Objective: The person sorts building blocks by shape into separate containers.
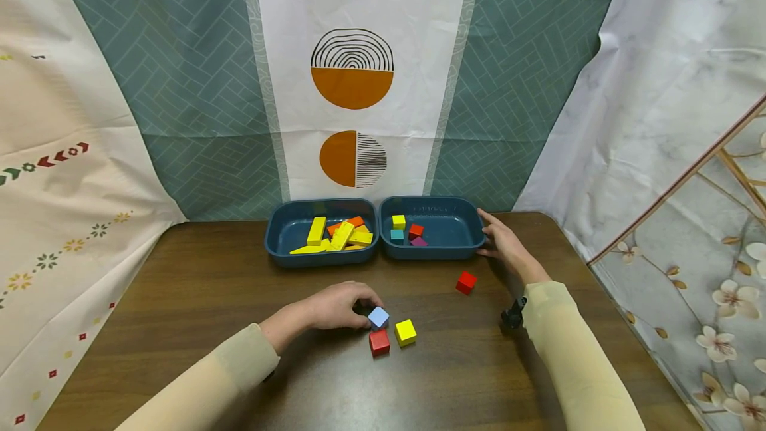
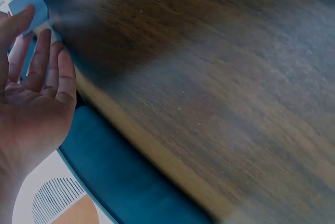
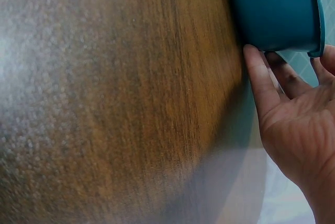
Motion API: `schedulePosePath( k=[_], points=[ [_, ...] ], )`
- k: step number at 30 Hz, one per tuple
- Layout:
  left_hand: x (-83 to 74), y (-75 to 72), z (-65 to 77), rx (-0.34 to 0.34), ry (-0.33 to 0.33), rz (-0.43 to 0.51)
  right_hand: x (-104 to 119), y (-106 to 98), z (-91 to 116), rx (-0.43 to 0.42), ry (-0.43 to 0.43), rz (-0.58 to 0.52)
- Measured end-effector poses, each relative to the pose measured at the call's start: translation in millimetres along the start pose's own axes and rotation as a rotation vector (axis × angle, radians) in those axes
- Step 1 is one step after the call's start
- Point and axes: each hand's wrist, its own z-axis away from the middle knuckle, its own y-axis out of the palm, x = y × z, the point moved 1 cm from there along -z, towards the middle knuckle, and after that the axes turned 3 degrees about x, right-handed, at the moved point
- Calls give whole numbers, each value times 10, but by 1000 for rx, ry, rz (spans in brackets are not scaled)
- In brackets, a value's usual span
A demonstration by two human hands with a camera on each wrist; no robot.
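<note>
the left hand [image 1: 335, 304] pinches a light blue cube [image 1: 378, 317] with curled fingers; it looks light, rigid, best gripped on opposite faces. right hand [image 1: 505, 245], fingers straight, touches the right tray [image 1: 473, 245].

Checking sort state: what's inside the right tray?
Right tray holds four small blocks: yellow, teal, red, purple. Near wall hides the floor strip behind it.

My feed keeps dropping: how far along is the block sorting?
Done: long yellow and orange blocks lie in the left tray; four small cubes in the right tray. In hand: the left hand touches the blue cube; the right hand rests against the right tray. Left: three cubes on the table: yellow cube, near red cube, far red cube.
</note>
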Motion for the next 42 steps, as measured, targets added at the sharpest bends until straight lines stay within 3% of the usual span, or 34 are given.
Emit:
schedulePosePath(
  k=[7,20,31,42],
  points=[
    [10,25,-13,-44,-48,-6,21,11,23,-2,-7,8],
    [55,85,-33,-82,-32,-81,44,21,30,-4,-8,16],
    [118,67,-21,-86,-40,100,39,18,19,-6,-5,8],
    [91,-24,13,-135,-27,147,-232,-100,-178,-31,-14,31]
  ],
)
